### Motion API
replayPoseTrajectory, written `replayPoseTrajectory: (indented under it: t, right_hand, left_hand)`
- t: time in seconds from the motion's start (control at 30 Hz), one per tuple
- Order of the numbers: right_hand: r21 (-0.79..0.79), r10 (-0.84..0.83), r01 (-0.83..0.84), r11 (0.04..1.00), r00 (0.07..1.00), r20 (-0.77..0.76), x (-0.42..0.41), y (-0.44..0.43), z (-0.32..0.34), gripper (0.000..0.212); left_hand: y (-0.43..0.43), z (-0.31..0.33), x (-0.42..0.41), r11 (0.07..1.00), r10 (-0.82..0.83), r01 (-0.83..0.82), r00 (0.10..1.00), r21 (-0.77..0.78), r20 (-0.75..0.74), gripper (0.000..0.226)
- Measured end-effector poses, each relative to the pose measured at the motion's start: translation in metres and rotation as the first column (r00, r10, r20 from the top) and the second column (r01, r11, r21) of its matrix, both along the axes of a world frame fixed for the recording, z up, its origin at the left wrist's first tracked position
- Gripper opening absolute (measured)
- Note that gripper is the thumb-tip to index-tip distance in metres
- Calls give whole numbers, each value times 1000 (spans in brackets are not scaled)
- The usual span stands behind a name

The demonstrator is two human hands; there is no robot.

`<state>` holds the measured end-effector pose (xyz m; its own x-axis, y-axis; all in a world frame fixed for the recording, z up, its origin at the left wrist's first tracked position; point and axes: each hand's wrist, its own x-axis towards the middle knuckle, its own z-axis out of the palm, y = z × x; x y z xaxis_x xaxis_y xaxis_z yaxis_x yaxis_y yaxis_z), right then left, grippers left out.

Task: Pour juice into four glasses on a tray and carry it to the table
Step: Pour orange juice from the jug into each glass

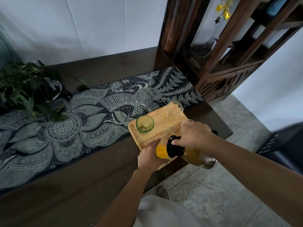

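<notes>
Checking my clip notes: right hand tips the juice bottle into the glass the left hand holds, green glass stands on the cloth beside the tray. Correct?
Not quite: the head view shows the green glass standing on the tray, not the cloth. The right hand does tip the juice bottle into the glass the left hand holds.

Juice glass (160, 151): only an orange patch shows between left hand (148, 157) and the bottle (196, 157) cap; rim and base hidden. Left fingers out of sight behind it. Clear glass (186, 122) behind right hand (195, 133): rim only. Tray (164, 126) near corner covered. Bottle label unreadable. Plant (21, 86) cut by left edge.
</notes>
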<state>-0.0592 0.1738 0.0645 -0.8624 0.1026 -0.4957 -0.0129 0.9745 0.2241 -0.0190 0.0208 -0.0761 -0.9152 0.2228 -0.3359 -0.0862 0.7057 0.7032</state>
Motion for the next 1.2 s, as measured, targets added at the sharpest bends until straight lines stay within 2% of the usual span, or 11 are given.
replayPoseTrajectory:
  t: [0.37, 1.2]
  right_hand:
    - [11, 31, -31, 999, 999, 17, -4, -5, 1, 61]
    - [-8, -5, 5, 1000, 1000, 5, -2, 0, -1, 73]
  left_hand:
    - [0, 1, 0, 1000, 6, -6, 1000, 7, -4, 104]
    - [1, -8, 7, 1000, 23, -23, 999, 18, -29, 108]
